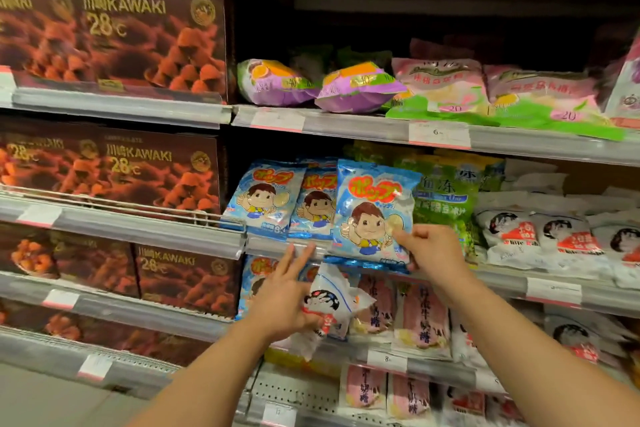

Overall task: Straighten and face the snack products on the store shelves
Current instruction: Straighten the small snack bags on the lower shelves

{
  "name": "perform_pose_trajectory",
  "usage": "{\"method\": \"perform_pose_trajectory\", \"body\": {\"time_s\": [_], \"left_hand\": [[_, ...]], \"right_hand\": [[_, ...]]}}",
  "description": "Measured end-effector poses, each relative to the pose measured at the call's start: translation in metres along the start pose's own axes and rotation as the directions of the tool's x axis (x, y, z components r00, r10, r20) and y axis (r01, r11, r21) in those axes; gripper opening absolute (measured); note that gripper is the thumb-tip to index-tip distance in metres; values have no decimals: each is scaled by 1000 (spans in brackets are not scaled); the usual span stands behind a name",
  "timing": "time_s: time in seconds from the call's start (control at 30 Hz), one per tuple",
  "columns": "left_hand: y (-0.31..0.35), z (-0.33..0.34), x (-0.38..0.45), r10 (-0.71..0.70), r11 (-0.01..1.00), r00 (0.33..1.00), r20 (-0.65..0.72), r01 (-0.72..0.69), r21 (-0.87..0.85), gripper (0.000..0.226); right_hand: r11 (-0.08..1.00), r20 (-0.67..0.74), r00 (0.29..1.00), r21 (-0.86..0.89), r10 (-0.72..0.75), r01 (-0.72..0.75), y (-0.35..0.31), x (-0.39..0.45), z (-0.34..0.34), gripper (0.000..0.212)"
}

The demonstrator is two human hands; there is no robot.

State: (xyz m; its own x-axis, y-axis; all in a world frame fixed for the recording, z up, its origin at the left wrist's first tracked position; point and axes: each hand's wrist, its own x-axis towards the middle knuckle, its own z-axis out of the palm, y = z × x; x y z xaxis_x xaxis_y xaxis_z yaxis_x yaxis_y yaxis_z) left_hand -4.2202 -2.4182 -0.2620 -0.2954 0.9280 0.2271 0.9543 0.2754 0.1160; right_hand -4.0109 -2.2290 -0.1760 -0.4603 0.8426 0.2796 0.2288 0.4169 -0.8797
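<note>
My right hand [431, 250] pinches the lower right corner of a blue candy bag with a cartoon boy [372, 211], which stands upright at the front edge of the middle shelf [502, 282]. Two more of the same blue bags [266, 199] stand just left of it. My left hand [287, 298] holds a white candy bag with a red and black print [329, 305] against its palm, with the index and middle fingers stretched up toward the shelf edge.
Brown chocolate boxes [138, 180] fill the shelves on the left. Green jelly bags [446, 198] and white candy bags [540, 236] sit right of the blue bags. Purple and pink bags [356, 87] lie on the shelf above; pink bags [420, 319] stand below.
</note>
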Motion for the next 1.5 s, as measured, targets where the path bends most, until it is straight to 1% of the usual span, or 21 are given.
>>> {"method": "perform_pose_trajectory", "body": {"time_s": [0.13,0.23,0.37,0.47,0.53,0.6,0.67,0.77,0.83,0.9,0.97,1.07,1.13,1.17,1.2,1.27,1.33,1.37,1.43,1.47,1.5], "left_hand": [[-1,0,2,-2,999,1000,17,1,34,40],[1,1,1,-9,1000,1000,22,9,24,38],[6,2,0,0,1000,1000,21,0,5,38],[2,2,-1,0,1000,999,41,-1,18,38],[-1,1,0,-3,1000,999,46,3,14,39],[1,3,1,-8,1000,999,40,8,7,44],[4,3,1,-13,1000,999,38,13,14,48],[6,-2,-1,-23,1000,998,65,23,10,48],[7,-8,-2,-27,1000,996,86,26,2,43],[8,-12,-2,-32,999,995,96,33,-1,36],[7,-12,-1,-44,999,993,105,45,-4,38],[7,-10,1,-52,999,990,130,51,12,47],[12,-12,0,-65,998,985,163,63,16,44],[17,-14,1,-77,997,980,183,77,4,43],[22,-15,2,-92,995,975,204,97,-12,44],[33,-15,6,-135,988,961,240,149,-40,50],[39,-12,9,-164,981,955,249,183,-57,53],[39,-9,9,-169,981,957,235,187,-57,53],[41,-7,8,-161,981,970,181,177,-78,54],[44,-8,6,-149,979,977,153,168,-117,54],[48,-8,5,-135,973,983,128,156,-171,55]], "right_hand": [[1000,5,1000,-1,9,-9,-44,29,32,45],[999,-26,999,-33,28,-29,-65,55,55,26],[992,68,993,-90,96,-89,-74,70,85,6],[956,80,987,-270,136,-110,-61,79,95,20],[906,122,977,-408,173,-109,-47,93,96,37],[872,161,962,-475,221,-121,-37,104,95,41],[894,164,958,-424,235,-146,-48,89,90,35],[962,159,962,-196,220,-187,-63,61,87,24],[989,102,987,-88,128,-120,-62,45,84,27],[980,30,998,-189,-54,59,-54,27,78,44],[920,17,972,-320,-235,228,-40,7,67,55],[795,63,891,-428,-449,431,-9,-22,46,43],[692,126,841,-511,-526,510,15,-38,34,27],[664,151,839,-544,-523,512,29,-44,30,24],[656,174,844,-556,-507,510,41,-49,25,24],[678,244,877,-561,-413,475,63,-63,20,28],[734,354,908,-552,-224,396,82,-75,17,38],[801,395,913,-513,-99,309,88,-81,17,44],[941,446,888,-335,113,48,91,-91,15,50],[971,466,869,-230,169,-65,90,-96,15,51],[979,486,852,-146,194,-139,88,-100,15,51]]}}
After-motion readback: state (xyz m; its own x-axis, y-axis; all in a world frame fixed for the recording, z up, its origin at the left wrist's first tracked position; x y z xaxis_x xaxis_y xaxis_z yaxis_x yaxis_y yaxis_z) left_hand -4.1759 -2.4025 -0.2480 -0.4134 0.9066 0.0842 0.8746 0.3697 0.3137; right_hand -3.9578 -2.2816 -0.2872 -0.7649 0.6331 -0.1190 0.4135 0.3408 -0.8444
